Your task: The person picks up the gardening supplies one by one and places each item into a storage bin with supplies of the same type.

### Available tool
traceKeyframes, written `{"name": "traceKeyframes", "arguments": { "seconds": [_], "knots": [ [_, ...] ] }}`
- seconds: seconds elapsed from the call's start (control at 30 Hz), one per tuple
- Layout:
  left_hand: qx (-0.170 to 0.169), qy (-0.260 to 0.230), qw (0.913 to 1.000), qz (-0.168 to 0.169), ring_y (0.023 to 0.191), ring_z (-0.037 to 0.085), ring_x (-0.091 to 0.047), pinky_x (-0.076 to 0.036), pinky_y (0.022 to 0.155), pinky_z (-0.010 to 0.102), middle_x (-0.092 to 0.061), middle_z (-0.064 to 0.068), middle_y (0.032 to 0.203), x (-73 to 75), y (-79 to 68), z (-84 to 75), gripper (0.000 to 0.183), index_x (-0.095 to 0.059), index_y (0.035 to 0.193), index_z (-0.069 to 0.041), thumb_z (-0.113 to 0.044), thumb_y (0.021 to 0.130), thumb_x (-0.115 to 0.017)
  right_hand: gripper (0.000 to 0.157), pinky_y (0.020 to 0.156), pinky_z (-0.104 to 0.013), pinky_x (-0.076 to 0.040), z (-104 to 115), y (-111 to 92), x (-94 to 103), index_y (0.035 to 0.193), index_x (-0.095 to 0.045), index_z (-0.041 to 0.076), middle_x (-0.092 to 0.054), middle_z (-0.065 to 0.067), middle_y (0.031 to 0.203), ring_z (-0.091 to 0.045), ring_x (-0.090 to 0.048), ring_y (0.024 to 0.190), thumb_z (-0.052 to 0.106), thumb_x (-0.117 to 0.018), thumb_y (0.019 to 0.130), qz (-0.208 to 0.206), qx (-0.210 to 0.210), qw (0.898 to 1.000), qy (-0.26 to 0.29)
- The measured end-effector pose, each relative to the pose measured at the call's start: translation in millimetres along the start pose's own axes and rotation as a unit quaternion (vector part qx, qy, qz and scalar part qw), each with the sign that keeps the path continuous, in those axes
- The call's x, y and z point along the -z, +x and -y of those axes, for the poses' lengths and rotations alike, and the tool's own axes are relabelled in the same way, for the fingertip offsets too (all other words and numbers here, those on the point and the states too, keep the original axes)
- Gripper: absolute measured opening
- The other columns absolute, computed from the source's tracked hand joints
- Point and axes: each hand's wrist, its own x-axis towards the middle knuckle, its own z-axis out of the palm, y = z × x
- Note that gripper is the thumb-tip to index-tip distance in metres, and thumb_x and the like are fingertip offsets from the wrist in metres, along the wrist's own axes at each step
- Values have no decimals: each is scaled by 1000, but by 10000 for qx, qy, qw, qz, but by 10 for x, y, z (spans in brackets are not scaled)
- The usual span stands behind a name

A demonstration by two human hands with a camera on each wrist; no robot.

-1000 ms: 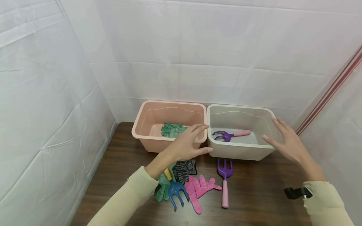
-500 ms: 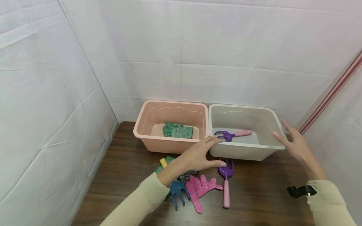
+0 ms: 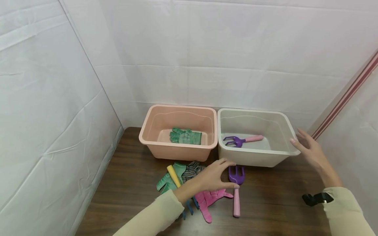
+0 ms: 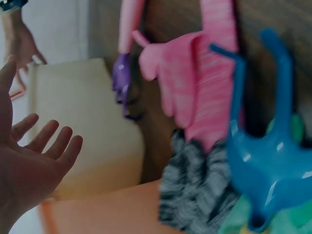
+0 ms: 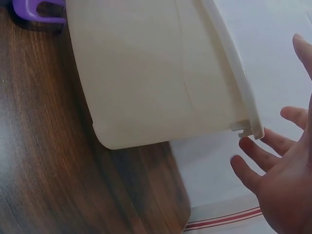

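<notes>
My left hand (image 3: 214,177) hovers over the table in front of the grey-white bin (image 3: 254,159), fingers apart and holding nothing. Just by its fingertips lies a hand fork with purple tines and a pink handle (image 3: 236,205). Beneath and beside that hand are a pink glove (image 3: 206,203), a black-and-grey glove (image 4: 195,180), a green glove (image 3: 166,183) and a blue hand fork with a yellow handle (image 4: 268,165). At the grey-white bin's right end, my right hand (image 3: 314,155) has its fingers spread by the rim (image 5: 239,73); whether they touch it I cannot tell.
The pink bin (image 3: 177,152) stands left of the grey-white one, with a green glove (image 3: 189,137) inside. Another purple hand fork (image 3: 237,141) lies in the grey-white bin. White sheeting (image 3: 206,49) hangs behind and at both sides of the dark wooden table (image 3: 118,196).
My left hand has moved from the bins' front rims down and right, towards the purple fork on the table. My right hand has shifted slightly right. The bins and tools stay put.
</notes>
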Motion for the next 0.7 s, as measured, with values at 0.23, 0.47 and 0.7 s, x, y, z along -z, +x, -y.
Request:
{"name": "traceKeyframes", "arguments": {
  "seconds": [0.23, 0.47, 0.7],
  "knots": [
    [286, -192, 9992, 218, 141, 17, -50, -47, 113, 39, -51, -2, 154, -266, 21, 120, 84, -51, 157, -21, -69, 91, -73, 84, 107, -80, -30, -83, 2, -17, 171, -6, 9, -24, -38, 166, -62, -30, 146, 43, -54, 111, -31, -67, 9999, 145],
    [259, -268, 9989, 289, 129, 11, -55, -48, 108, 29, -56, 0, 144, -448, 31, 147, 82, -55, 152, -15, -63, 89, -79, 69, 83, -18, -57, -209, -60, -70, 166, -23, -3, -54, -19, 149, -2, -63, 115, 28, -55, 113, -156, 120, 9970, 746],
    [250, -185, 9990, 310, 129, 11, -57, -46, 110, 27, -59, 1, 139, -604, 75, 107, 79, -58, 147, -13, -59, 87, -83, 62, 78, -22, -61, -282, -108, -80, 163, -29, -5, -60, 22, 121, 4, -68, 97, 9, -57, 110, -171, 166, 9854, 1683]
  ]
}}
